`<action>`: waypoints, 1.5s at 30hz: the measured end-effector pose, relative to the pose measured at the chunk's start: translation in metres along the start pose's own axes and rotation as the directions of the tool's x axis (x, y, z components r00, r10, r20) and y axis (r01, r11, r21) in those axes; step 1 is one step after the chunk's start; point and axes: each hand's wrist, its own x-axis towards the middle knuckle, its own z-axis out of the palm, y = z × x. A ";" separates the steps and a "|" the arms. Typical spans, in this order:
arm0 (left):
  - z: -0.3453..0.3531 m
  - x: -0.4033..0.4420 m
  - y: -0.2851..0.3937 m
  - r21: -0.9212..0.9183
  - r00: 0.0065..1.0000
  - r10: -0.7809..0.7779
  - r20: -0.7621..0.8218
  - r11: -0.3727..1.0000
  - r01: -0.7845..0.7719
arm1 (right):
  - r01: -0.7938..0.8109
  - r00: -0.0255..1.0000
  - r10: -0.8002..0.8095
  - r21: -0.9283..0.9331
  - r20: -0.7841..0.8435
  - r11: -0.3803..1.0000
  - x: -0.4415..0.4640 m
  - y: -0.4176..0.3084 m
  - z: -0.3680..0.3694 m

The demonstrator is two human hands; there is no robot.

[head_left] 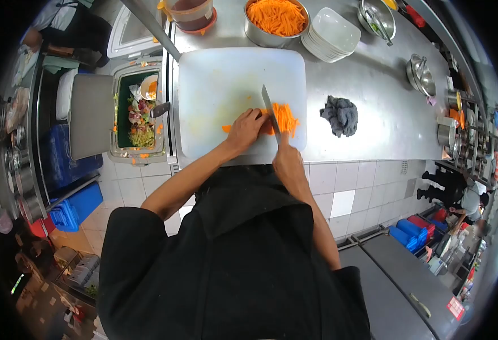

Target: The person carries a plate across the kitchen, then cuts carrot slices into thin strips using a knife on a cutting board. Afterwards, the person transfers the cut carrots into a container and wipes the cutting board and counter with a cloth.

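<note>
My right hand (pixel 288 161) is wrapped round the handle of a kitchen knife (pixel 270 107), its blade pointing away from me over a white cutting board (pixel 203 79). Curled on the board just left of the blade, my left hand (pixel 245 130) presses down on carrot, mostly hidden under the fingers. An orange carrot piece (pixel 226 128) shows by the left wrist. Right of the blade lies a pile of thin carrot strips (pixel 285 119).
A steel bowl of shredded carrot (pixel 277 17) and stacked white dishes (pixel 334 34) stand behind the board. A dark cloth (pixel 340 116) lies to the right. On the left is a bin of food scraps (pixel 141 122), with a dark handle (pixel 160 109) at the counter edge. Other people are farther off.
</note>
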 end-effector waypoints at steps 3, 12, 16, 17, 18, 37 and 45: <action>0.005 -0.002 -0.002 0.017 0.999 0.000 -0.044 1.000 0.001 | 0.035 0.999 -0.035 -0.013 -0.036 0.999 0.006 0.019 0.020; 0.007 -0.006 -0.006 0.033 0.994 0.052 -0.097 0.998 -0.049 | 0.032 0.999 -0.032 -0.018 -0.020 0.999 0.009 0.015 0.023; 0.004 -0.013 -0.002 0.009 0.999 0.033 -0.034 0.999 -0.033 | 0.045 0.999 -0.045 -0.005 -0.012 0.999 0.004 -0.001 0.006; 0.009 -0.013 -0.004 -0.013 0.998 0.022 -0.054 1.000 -0.023 | 0.027 1.000 -0.027 0.036 0.006 0.999 0.006 -0.007 -0.001; 0.010 -0.009 -0.009 -0.035 0.997 0.010 -0.076 0.999 -0.013 | 0.039 0.999 -0.039 0.036 -0.003 0.999 0.011 -0.002 0.006; -0.008 -0.014 -0.001 -0.105 0.990 -0.076 -0.121 0.992 0.063 | 0.099 0.995 -0.099 -0.007 -0.028 0.995 0.010 0.013 0.031; -0.016 -0.013 0.000 -0.155 0.984 -0.175 -0.025 0.973 0.169 | 0.032 0.999 -0.032 0.005 -0.010 0.999 -0.002 0.005 0.026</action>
